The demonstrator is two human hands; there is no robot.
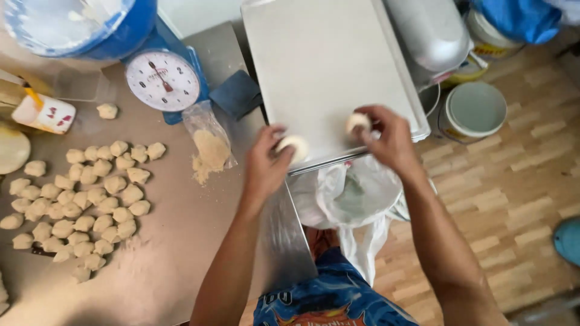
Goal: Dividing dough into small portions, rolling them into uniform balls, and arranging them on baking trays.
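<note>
- Left hand curls closed around a rounded dough ball at the tray's near edge.
- Right hand pinches a second dough ball, at 2 o'clock from the first, low over the tray.
- Cut dough pieces wait at 9 o'clock on the worktop, within reach.

Both arms were bare from the elbows down, no sleeves in sight, no watch, no bracelet, no gloves. The left hand and the right hand showed no rings that could be made out. Below them, the person wore blue shorts with a busy printed pattern, white lettering and an orange patch near the lower edge.
</note>
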